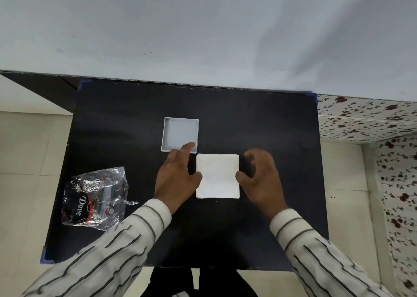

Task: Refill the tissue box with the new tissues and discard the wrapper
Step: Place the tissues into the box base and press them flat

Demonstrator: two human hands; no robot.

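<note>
Far left of tissue stack (217, 176): crinkled clear wrapper (96, 196), emptied, not yet discarded. Left hand (177, 174) and right hand (261, 177) flank stack, fingers spread, thumbs touching edges, nothing lifted. Stack: soft, white, square. Behind-left of stack: tissue box (180, 134), rigid shallow white tray, still unfilled.

Evenly and fairly brightly lit, with soft, diffuse shadows slanting across the white wall (203, 25). Sharp glints on the crinkled plastic wrapper (96, 198). Near overexposure on the tissue stack (217, 176), surface detail washed out. Slight motion blur on both hands. Wide-angle bending of straight edges toward the corners.
</note>
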